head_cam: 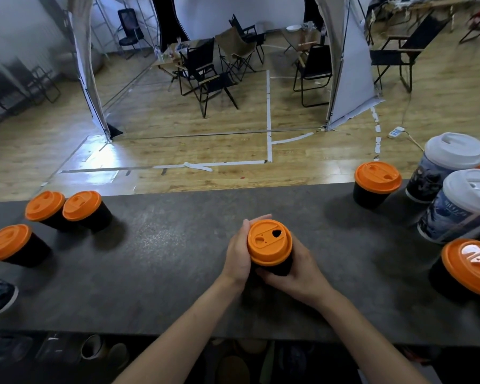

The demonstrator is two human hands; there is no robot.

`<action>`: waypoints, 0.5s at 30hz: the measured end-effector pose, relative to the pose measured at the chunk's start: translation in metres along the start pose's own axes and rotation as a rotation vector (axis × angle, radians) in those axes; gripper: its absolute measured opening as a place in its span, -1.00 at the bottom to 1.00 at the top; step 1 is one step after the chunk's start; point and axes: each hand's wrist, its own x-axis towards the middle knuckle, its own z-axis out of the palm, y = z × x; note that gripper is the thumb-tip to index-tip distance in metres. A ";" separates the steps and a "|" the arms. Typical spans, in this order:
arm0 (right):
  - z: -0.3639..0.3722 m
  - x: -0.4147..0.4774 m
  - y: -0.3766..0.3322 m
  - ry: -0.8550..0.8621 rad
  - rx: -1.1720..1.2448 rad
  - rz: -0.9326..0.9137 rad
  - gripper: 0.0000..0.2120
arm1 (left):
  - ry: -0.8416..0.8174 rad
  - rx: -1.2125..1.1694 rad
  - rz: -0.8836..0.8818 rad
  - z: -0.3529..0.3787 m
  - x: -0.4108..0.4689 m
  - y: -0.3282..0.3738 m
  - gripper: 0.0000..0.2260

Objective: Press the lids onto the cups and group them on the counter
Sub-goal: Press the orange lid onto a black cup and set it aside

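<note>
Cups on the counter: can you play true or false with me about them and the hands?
1. Both the left hand and the right hand hold the middle cup. True.
2. The middle cup's lid is white. False: it is orange.
3. Three orange-lidded cups stand at the left of the counter. True.
4. The white-lidded cups stand at the left. False: they stand at the right.

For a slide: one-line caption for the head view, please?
Left hand and right hand grip an orange-lidded black cup at the counter, other lidded cups on either side.
</note>
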 end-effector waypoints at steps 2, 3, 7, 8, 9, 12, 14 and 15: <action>0.002 0.000 -0.002 0.002 0.004 -0.016 -0.14 | 0.052 0.021 0.025 0.002 -0.006 -0.004 -0.53; 0.003 0.000 -0.004 0.008 0.001 -0.013 -0.13 | 0.086 0.019 0.030 0.003 -0.009 -0.006 -0.54; 0.002 0.000 -0.003 0.037 -0.011 0.009 -0.23 | 0.042 -0.002 -0.004 0.001 -0.006 -0.005 -0.53; 0.002 0.001 -0.001 0.024 -0.016 0.011 -0.24 | 0.018 -0.005 -0.015 0.000 -0.004 -0.002 -0.52; 0.002 0.001 0.000 0.010 -0.020 0.009 -0.24 | 0.005 -0.005 -0.019 -0.002 -0.002 0.001 -0.51; 0.004 0.000 0.000 -0.001 -0.018 0.005 -0.16 | 0.069 0.015 0.011 0.002 -0.008 -0.001 -0.54; 0.005 0.000 -0.002 0.015 -0.004 0.011 -0.15 | 0.137 0.005 0.014 0.009 -0.016 -0.006 -0.55; 0.004 0.000 -0.002 0.029 -0.001 0.010 -0.18 | 0.156 -0.009 -0.002 0.012 -0.018 -0.008 -0.56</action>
